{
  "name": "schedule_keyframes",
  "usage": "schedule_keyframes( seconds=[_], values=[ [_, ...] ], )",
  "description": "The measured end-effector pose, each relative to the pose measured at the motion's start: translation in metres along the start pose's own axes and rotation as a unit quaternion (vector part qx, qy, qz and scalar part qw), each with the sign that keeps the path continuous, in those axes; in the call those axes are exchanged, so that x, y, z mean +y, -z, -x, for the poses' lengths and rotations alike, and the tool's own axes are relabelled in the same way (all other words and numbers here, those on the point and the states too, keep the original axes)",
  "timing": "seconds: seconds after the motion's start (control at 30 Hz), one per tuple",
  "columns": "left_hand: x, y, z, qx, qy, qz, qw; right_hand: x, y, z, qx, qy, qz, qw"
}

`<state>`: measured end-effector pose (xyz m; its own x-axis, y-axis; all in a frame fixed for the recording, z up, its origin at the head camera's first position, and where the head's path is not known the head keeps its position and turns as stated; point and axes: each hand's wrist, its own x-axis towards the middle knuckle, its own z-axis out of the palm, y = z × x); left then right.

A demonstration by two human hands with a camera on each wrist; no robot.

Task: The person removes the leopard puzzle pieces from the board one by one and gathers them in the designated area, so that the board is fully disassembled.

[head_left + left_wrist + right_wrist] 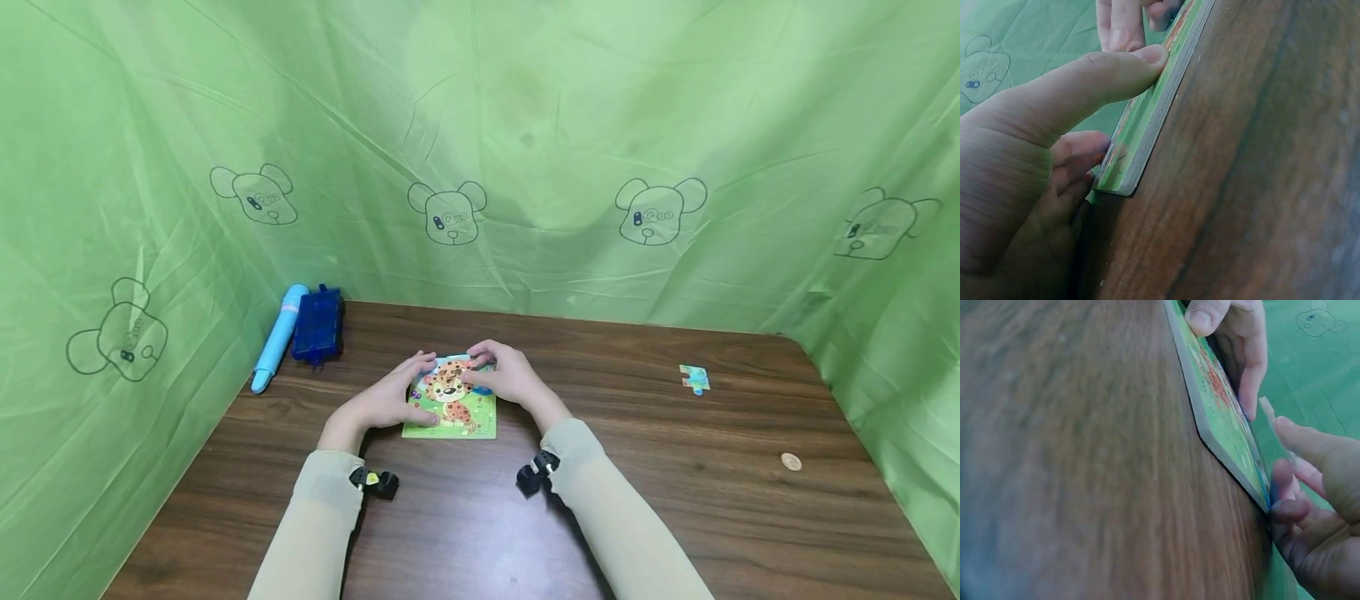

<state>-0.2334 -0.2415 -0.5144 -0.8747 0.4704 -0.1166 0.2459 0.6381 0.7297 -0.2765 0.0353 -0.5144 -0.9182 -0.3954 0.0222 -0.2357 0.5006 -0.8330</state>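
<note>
A jigsaw puzzle board with a spotted leopard cub on green lies flat on the table between the hands. My left hand holds its left side, thumb on the top face and fingers along the edge. Over the board's upper right part is my right hand. It pinches a thin puzzle piece, seen edge-on in the right wrist view, a little above the board. The picture on that piece is hidden. Another puzzle piece, blue and green, lies apart on the right.
At the back left lie a light blue tube-shaped object and a dark blue plastic case. A small round beige disc is near the right edge of the wooden table. Green curtains enclose the back and sides.
</note>
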Motion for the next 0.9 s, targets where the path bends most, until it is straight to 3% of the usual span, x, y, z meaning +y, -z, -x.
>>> schedule_keyframes(
  seconds=[0.1, 0.3, 0.6, 0.9],
  values=[
    [0.000, 0.000, 0.000, 0.001, 0.001, -0.002, 1.0000, 0.004, 0.003, 0.005, 0.017, 0.007, -0.031, 0.9994],
    [0.003, -0.001, 0.001, 0.002, 0.002, -0.002, 1.0000, 0.008, 0.017, 0.019, 0.047, 0.025, -0.041, 0.9978],
    [0.004, -0.002, 0.001, 0.003, 0.001, -0.005, 1.0000, 0.017, 0.051, 0.043, 0.073, 0.012, -0.107, 0.9915],
    [0.002, -0.002, 0.001, 0.004, 0.002, -0.003, 1.0000, 0.038, 0.097, 0.065, 0.104, 0.005, -0.072, 0.9919]
  ],
)
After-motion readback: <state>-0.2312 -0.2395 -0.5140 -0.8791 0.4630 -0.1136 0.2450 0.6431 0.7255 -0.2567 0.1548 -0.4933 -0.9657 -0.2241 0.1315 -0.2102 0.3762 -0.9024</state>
